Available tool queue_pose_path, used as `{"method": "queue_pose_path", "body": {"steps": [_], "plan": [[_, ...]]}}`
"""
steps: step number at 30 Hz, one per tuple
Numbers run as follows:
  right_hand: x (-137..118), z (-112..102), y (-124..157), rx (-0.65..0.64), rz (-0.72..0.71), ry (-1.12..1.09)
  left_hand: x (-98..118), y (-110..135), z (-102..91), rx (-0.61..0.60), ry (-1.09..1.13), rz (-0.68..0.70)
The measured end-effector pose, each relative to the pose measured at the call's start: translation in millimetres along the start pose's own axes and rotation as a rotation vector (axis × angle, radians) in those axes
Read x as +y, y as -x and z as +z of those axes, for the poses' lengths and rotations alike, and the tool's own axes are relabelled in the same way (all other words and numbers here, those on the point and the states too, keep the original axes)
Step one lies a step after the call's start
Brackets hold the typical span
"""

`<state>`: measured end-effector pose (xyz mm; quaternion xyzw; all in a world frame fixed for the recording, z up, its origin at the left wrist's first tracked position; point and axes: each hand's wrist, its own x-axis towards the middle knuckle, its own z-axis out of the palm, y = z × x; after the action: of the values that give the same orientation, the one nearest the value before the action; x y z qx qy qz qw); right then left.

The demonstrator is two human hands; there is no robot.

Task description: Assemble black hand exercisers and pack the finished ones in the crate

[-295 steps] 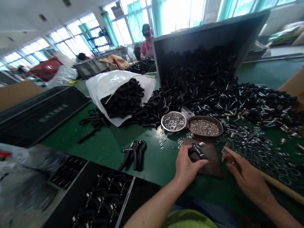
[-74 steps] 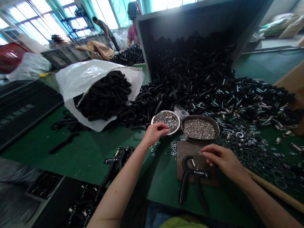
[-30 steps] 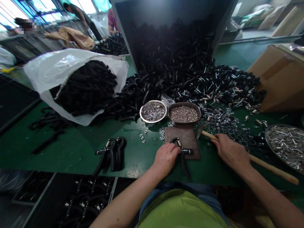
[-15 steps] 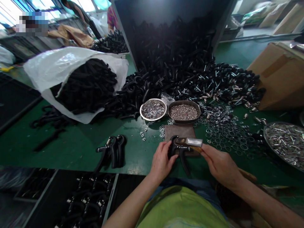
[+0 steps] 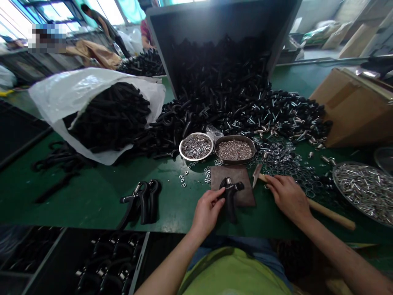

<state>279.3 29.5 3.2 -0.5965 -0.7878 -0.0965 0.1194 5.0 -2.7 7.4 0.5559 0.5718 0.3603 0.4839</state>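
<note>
My left hand pinches a black hand grip exerciser with a metal spring at its top. The exerciser rests on a brown metal plate, its handles hanging over the near edge. To the right, my right hand is closed around the wooden handle of a hammer, which lies low over the table with its head beside the plate. Part of the handle is hidden under my fingers. Left of my hands, more black hand grips lie together on the green table.
A round dish of washers and an oval tin of small metal parts stand behind the plate. Loose rings and a pan of pins are at right. Black handles heap up behind, near a cardboard box.
The hammer has gone from above the exerciser down to the right of the plate, with my right hand. The exerciser has turned in my left hand and now shows its spring on top.
</note>
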Motion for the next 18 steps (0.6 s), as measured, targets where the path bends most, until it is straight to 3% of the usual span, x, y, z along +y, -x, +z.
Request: {"method": "queue_pose_path", "body": {"steps": [4,7,12,16,18], "plan": [[-11,-8,-55,0.051,-0.058,-0.178,7,1,10.5,0.042,0.708,-0.45],[-27,-4,-110,-0.002,-0.104,-0.237,12,8,20.5,0.077,0.906,-0.594],[-47,27,-182,-0.265,-0.112,-0.112,24,26,29.9,-0.011,0.781,-0.484],[-52,47,-202,-0.302,-0.099,-0.109,36,34,19.5,-0.092,0.562,-0.453],[-50,53,-203,-0.307,-0.079,-0.121,39,29,7.8,-0.105,0.458,-0.369]]}}
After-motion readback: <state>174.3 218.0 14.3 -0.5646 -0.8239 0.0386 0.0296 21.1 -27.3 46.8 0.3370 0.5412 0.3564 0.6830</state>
